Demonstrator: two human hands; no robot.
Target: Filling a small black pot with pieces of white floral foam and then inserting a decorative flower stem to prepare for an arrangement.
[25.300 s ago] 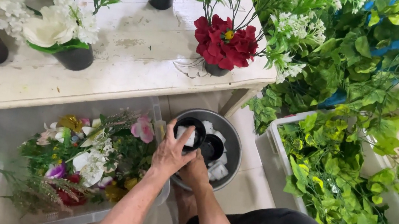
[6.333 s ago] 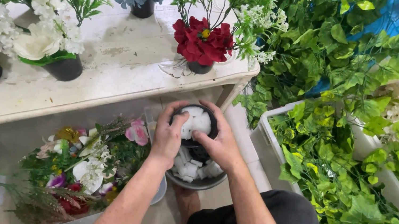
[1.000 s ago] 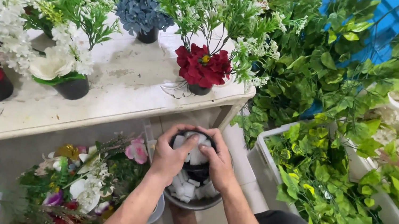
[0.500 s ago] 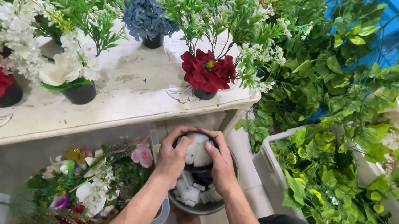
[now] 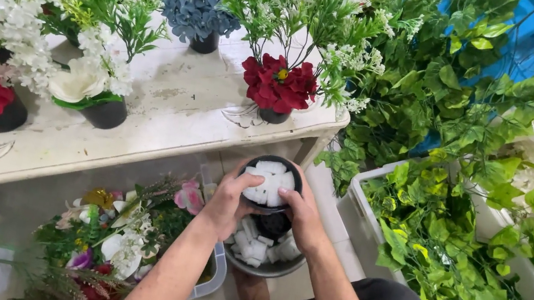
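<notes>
While the white table (image 5: 164,118) sits behind like before, both hands now cup the small black pot (image 5: 270,185) of white foam chunks higher above the grey bowl (image 5: 263,261): left hand (image 5: 229,201) and right hand (image 5: 303,214) wrapped round its sides.

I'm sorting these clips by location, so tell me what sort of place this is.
Probably a workshop for artificial flower arrangements: finished potted bouquets stand on the worn white wooden table, a white crate of green leafy vines sits alongside, and both hands hold a small black pot packed with white foam blocks.
</notes>
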